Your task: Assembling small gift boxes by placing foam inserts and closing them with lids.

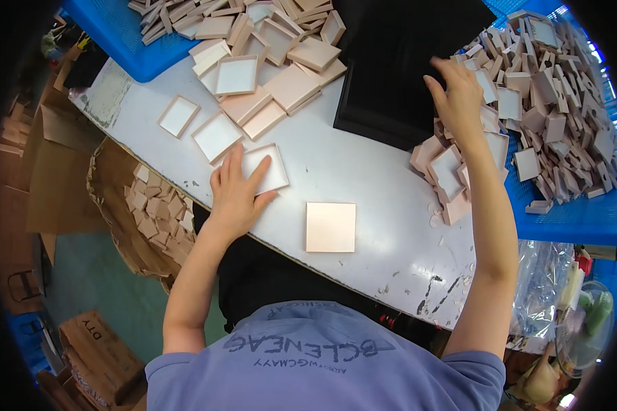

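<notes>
My left hand [236,196] lies over a shallow pale-pink box tray [275,172] with a white inside. Its fingers are spread, the index finger over the tray and the thumb by its near side. A similar tray [216,137] lies just beyond, and a smaller one [178,116] farther left. My right hand [457,92] is raised at the right edge of a black block-shaped object [384,96], thumb and fingers apart, with nothing visible between them. Between my arms, a square pale-pink box [330,227] sits on the table, smooth face up.
The white table [384,212] has worn edges. Loose box parts [291,85] heap at its far side, by a blue crate [127,51]. A larger blue crate [565,226] at right overflows with box parts. A carton [116,205] of pieces stands below the left edge.
</notes>
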{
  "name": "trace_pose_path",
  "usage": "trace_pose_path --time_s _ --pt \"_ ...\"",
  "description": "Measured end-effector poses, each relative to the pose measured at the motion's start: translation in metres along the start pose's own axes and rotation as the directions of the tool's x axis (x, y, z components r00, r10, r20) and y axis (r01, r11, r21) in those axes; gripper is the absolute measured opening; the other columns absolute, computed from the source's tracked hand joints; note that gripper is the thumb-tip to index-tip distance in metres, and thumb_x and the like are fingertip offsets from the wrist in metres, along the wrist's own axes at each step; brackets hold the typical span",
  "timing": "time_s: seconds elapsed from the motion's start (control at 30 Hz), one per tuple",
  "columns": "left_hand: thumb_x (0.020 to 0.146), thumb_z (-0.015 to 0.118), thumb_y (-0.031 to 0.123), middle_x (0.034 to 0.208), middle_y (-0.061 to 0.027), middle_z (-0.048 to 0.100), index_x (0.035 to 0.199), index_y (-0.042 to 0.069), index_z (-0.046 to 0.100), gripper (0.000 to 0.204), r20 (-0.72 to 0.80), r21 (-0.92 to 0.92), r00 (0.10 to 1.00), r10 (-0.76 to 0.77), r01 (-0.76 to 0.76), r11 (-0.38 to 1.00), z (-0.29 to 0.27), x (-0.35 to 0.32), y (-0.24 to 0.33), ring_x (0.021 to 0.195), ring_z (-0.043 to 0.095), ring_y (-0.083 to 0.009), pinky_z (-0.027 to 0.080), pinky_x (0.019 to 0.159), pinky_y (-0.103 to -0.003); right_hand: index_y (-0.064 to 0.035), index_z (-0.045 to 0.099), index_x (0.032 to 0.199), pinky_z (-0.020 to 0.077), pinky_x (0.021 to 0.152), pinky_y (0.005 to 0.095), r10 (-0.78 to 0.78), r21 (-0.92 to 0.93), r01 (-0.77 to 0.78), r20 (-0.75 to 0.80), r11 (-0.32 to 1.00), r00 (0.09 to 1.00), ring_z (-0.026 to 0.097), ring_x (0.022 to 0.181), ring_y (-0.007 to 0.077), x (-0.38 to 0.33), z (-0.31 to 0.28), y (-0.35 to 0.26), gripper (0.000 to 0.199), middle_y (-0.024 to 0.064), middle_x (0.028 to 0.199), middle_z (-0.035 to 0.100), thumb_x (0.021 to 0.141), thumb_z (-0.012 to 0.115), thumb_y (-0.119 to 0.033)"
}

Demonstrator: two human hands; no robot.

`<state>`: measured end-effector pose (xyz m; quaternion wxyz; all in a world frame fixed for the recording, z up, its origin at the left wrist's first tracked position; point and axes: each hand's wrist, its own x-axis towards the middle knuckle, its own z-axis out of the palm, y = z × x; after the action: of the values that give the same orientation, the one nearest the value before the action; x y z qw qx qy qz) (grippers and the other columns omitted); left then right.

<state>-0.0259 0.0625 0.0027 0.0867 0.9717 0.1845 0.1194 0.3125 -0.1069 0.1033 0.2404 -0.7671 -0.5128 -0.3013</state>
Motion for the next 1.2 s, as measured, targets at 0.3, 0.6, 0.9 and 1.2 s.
trace_pose_path --time_s 0.3,0.6,0.9,1.2 --pt "0.064 0.078 0.034 0.128 -0.0227 0.038 0.127 0.004 0.043 0.078 -0.225 -0.452 0.930 0.291 -0.364 0.815 -0.007 -0.006 0.054 0.115 0.040 -0.0397 0.033 0.097 -0.045 -0.0055 0.068 0.085 0.0466 0.067 0.0364 0.094 -0.030 -0.095 -0.038 0.995 0.995 0.061 0.076 0.0276 -0.001 0.000 0.011 0.012 0.0084 0.083 0.066 0.080 0.064 -0.016" --pt "0.059 0.083 0.030 0.129 -0.0265 0.037 0.137 -0.009 0.015 0.111 -0.191 -0.580 0.949 0.252 -0.316 0.751 0.023 -0.021 0.081 0.115 0.042 -0.0395 0.034 0.095 -0.045 -0.0044 0.065 0.087 0.0366 0.056 0.0304 -0.474 0.311 0.432 0.070 0.847 0.878 0.052 0.066 0.0159 -0.128 -0.035 -0.120 0.023 0.0021 0.080 0.056 0.064 0.063 -0.009" --pt "0.059 0.083 0.031 0.131 -0.0249 0.036 0.139 0.005 0.028 0.100 -0.192 -0.638 0.963 0.188 -0.269 0.721 0.026 -0.023 0.081 0.118 0.041 -0.0398 0.036 0.096 -0.044 -0.0061 0.064 0.091 0.0449 0.059 0.0330 -0.395 0.579 0.079 0.445 0.812 0.804 0.055 0.068 0.0197 -0.146 -0.036 -0.152 0.028 0.0038 0.080 0.058 0.066 0.069 -0.016" --pt "0.079 0.065 0.033 0.140 -0.0254 0.026 0.120 0.021 0.059 0.044 -0.014 -0.439 0.941 0.337 -0.309 0.844 0.010 -0.024 0.084 0.128 0.028 -0.0434 0.026 0.100 -0.051 -0.0045 0.058 0.091 0.0411 0.074 0.0387 0.110 -0.289 -0.017 0.308 0.957 0.945 0.056 0.083 0.0293 -0.145 -0.076 -0.039 0.037 0.0095 0.093 0.059 0.059 0.076 -0.013"
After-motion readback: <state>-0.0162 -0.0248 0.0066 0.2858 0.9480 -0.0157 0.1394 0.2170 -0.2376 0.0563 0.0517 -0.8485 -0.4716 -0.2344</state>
